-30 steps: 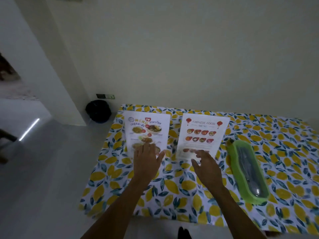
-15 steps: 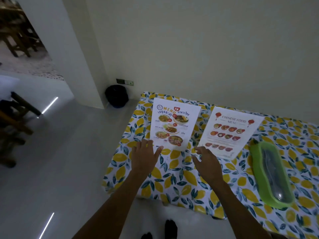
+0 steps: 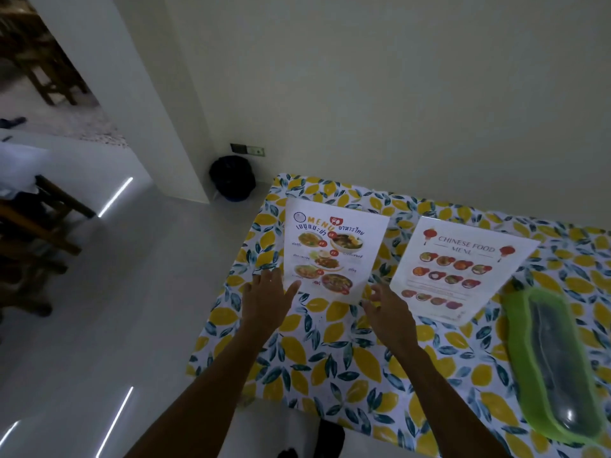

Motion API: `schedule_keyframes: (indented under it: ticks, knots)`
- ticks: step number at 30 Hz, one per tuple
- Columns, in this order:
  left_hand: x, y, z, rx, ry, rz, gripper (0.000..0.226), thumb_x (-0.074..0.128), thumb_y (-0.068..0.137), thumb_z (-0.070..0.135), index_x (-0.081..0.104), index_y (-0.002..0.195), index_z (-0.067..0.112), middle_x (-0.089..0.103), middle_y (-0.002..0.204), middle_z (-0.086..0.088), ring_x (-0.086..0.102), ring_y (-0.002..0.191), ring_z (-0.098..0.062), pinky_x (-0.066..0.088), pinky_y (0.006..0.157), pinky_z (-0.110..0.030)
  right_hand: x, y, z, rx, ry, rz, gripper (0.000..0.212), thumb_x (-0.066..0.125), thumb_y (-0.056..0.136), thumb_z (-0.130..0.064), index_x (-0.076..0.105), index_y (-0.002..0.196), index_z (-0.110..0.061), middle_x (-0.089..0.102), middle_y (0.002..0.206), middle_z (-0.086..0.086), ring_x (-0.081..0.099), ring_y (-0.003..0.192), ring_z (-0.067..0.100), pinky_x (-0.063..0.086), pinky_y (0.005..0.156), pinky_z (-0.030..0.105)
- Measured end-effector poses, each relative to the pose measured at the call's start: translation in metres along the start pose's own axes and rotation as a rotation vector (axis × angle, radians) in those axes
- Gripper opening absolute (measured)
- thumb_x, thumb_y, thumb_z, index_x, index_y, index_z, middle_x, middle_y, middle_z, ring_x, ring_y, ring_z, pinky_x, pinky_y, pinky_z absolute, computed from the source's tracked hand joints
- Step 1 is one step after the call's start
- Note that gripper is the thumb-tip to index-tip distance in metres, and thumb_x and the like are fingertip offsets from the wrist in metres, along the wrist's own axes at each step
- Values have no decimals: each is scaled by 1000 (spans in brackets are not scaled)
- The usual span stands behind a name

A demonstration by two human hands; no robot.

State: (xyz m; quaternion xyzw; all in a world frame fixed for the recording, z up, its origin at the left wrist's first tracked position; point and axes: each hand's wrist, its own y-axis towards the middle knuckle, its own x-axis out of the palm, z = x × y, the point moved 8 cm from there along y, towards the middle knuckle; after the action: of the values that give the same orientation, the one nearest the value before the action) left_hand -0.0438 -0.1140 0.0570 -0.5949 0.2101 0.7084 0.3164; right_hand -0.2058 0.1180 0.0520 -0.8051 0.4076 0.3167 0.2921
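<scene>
Two white menu sheets lie flat on a table with a lemon-print cloth (image 3: 330, 368). The Thai menu (image 3: 334, 249) is on the left and the Chinese food menu (image 3: 459, 269) on the right. My left hand (image 3: 267, 300) hovers at the Thai menu's near left corner, fingers spread and straight. My right hand (image 3: 390, 314) sits between the two sheets near their front edges, fingers relaxed. Neither hand holds anything.
A green oblong box with a clear lid (image 3: 555, 368), cutlery inside, lies at the table's right. A dark bin (image 3: 233, 178) stands on the floor by the wall. Wooden chairs (image 3: 29, 226) stand at the far left across pale floor.
Both hands have drawn back off the menu sheets toward me. The view has swung left, so the table sits further right in the frame.
</scene>
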Motion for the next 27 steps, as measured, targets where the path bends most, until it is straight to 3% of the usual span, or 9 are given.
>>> schedule_keyframes:
  ticks: [5,10,14,18,27]
  knots:
    - [10,19,4,-76,-111,-68,74,43,95,61,34,146,8,48,144,-15,48,130,-35,42,101,-50,11,22,8,40,7,-53,38,63,91,-36,52,124,-21,68,119,4,67,103,28,56,81,44]
    - [22,35,12,-80,-410,-113,78,57,96,42,18,155,9,42,151,-16,47,135,-33,46,104,-49,19,34,14,14,12,-104,42,60,92,-34,52,132,-25,70,122,3,67,107,27,57,85,44]
    - [23,36,11,-105,-463,-64,66,62,96,32,31,149,8,50,144,-14,52,129,-30,49,100,-46,28,39,21,0,25,-143,33,55,95,-33,56,127,-25,71,112,3,68,98,27,51,73,34]
    - [26,42,1,-144,-472,-50,50,60,96,28,44,141,13,58,137,-10,57,123,-29,51,96,-48,28,43,23,-35,-17,-121,14,53,96,-31,58,95,-18,64,83,0,61,74,23,42,58,31]
    - [35,53,-9,-132,-433,-33,23,59,96,23,55,116,13,65,110,-9,64,98,-30,55,75,-42,33,51,25,-20,-45,-74,27,48,97,-27,55,75,-13,58,66,6,55,58,20,38,51,34]
